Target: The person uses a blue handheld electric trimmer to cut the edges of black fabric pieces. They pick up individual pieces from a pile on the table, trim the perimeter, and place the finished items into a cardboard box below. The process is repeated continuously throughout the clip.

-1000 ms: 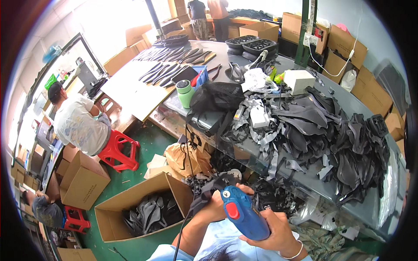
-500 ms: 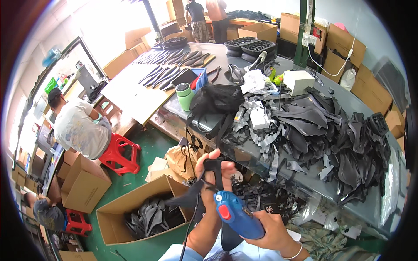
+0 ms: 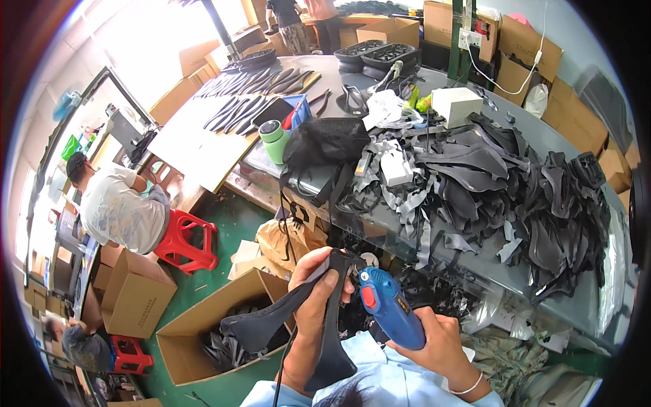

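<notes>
In my left hand (image 3: 310, 298) is a black, two-pronged, saddle-shaped piece (image 3: 261, 324), pinched near its narrow end with the thumb across the front. Its two broad arms spread downward, one out to the left and one toward my lap. My right hand (image 3: 437, 344) is wrapped round the rear of a blue handheld power tool (image 3: 397, 311) with a red button. The tool's head points up and left at the narrow end of the piece. Whether its tip touches the piece cannot be made out.
An open cardboard box (image 3: 173, 353) with similar dark pieces stands at lower left. On the grey table (image 3: 380, 234) lies a large heap of black pieces (image 3: 475, 183), beside a black bag (image 3: 325, 146) and a green bottle (image 3: 273, 141). A person (image 3: 125, 200) sits on a red stool.
My left hand has turned and closed round the piece, whose arms now hang down and leftward. My right hand has shifted the tool up and to the right.
</notes>
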`<state>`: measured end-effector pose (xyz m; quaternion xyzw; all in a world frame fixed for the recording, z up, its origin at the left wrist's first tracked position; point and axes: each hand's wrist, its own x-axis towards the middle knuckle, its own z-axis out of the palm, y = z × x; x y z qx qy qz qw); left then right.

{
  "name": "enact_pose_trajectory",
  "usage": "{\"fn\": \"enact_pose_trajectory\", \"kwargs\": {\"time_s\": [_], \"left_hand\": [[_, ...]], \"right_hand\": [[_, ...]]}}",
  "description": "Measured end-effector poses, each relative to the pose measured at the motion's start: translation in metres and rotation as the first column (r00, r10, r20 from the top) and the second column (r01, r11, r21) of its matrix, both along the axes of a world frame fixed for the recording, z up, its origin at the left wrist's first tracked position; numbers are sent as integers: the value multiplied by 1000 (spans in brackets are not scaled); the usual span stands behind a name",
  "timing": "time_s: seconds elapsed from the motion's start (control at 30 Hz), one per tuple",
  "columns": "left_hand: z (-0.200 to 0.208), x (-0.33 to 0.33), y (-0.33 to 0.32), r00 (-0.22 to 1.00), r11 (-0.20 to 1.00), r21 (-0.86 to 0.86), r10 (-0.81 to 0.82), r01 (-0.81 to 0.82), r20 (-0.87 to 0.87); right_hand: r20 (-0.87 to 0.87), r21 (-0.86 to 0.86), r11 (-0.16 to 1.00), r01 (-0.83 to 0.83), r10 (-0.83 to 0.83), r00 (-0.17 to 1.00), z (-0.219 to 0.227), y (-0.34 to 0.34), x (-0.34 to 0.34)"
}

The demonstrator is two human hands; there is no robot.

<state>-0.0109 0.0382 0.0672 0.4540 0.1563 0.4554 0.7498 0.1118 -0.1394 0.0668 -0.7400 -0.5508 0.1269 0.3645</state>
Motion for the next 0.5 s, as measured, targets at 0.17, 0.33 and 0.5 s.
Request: {"fn": "enact_pose_trajectory", "kwargs": {"time_s": [0.17, 0.33, 0.5], "left_hand": [[7, -2, -4, 990, 999, 16, 30, -28, -137], [15, -4, 2, 961, 990, 85, -88, 114, -262], [18, 1, 10, 834, 974, -75, -223, 215, -504]], "right_hand": [[9, 101, 994, -35, 34, 999, 0, 2, 3], [-21, 109, 993, -41, 43, 999, 1, -1, 6], [-41, 36, 999, 23, -22, 999, 4, -3, 13]]}}
